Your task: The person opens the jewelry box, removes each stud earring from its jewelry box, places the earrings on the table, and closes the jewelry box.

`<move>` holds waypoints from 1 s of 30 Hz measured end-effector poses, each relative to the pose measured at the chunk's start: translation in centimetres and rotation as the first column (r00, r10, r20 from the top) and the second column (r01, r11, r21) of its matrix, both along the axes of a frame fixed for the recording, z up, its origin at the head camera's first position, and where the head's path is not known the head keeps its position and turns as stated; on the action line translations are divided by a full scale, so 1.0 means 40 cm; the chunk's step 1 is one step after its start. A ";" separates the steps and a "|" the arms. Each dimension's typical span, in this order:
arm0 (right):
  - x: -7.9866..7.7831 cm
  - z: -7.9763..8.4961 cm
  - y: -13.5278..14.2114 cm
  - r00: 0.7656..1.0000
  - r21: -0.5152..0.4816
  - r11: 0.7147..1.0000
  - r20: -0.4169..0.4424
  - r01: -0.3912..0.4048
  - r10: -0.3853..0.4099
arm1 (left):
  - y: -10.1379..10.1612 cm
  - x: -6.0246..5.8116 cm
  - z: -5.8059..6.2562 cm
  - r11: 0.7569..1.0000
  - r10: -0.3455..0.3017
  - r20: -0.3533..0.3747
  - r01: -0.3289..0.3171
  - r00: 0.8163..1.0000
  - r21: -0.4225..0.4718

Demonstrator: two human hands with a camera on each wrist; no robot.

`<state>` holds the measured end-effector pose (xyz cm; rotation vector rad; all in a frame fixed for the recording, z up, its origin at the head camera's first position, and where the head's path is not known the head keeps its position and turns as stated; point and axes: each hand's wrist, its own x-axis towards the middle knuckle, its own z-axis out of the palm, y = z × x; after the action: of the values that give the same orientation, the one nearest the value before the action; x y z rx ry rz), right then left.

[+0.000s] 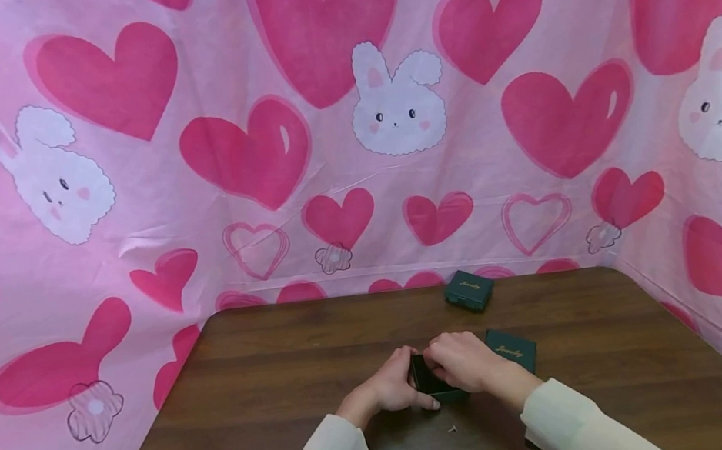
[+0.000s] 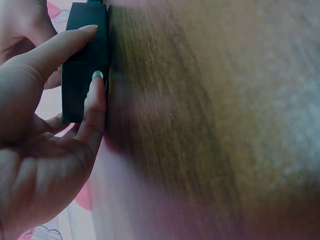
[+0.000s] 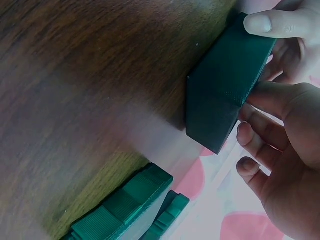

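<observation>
My left hand [image 1: 395, 383] grips a small dark green jewelry box [image 1: 452, 393] by its left side on the table. In the left wrist view, its thumb and a finger press on the box's outer wall [image 2: 82, 95]. The box is uncovered, and its inside looks black. Over its opening is my right hand [image 1: 461, 359], fingers bent down into it; their tips are hidden, so whether they pinch anything does not show. In the right wrist view, that hand's other fingers [image 3: 260, 142] curl loosely beside the box. A green lid [image 1: 514, 350] with gold "Jewelry" lettering lies just right.
Further back stands another green jewelry box [image 1: 469, 291], lid on. A tiny pale bit [image 1: 452, 429] lies on the brown wooden table [image 1: 274, 393] in front of the hands. Green ribbon [image 3: 122, 202] trims the lid's side. A pink heart-print cloth [image 1: 339, 174] hangs around the table.
</observation>
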<state>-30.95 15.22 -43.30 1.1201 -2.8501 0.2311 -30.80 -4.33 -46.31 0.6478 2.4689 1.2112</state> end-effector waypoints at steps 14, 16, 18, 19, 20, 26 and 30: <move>0.005 0.015 0.008 0.999 0.014 1.000 0.027 0.026 -0.026 | -0.001 -0.005 0.000 0.999 0.007 0.016 -0.006 1.000 -0.033; 0.005 0.014 0.009 0.999 0.015 1.000 0.032 0.024 -0.024 | 0.000 -0.003 0.001 0.999 0.008 0.017 -0.007 1.000 -0.033; 0.005 0.012 0.011 0.999 0.013 1.000 0.034 0.022 -0.022 | 0.001 -0.003 0.001 0.999 0.008 0.018 -0.008 1.000 -0.033; 0.005 0.011 0.011 0.999 0.013 1.000 0.032 0.020 -0.021 | 0.001 -0.002 0.000 0.999 0.009 0.018 -0.008 1.000 -0.033; 0.005 0.010 0.012 0.999 0.014 1.000 0.027 0.018 -0.018 | 0.001 -0.002 0.000 0.999 0.009 0.019 -0.008 1.000 -0.032; 0.009 0.007 0.017 1.000 0.021 1.000 -0.016 0.003 -0.003 | 0.000 -0.003 0.003 1.000 0.011 0.025 -0.010 1.000 -0.026; 0.012 0.009 0.017 1.000 0.030 1.000 -0.003 0.006 -0.006 | -0.001 -0.003 0.001 1.000 0.010 0.027 -0.009 1.000 -0.026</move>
<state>-30.45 15.90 -42.94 1.1158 -2.8634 0.1875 -30.93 -4.35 -46.27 0.6091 2.4639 1.1822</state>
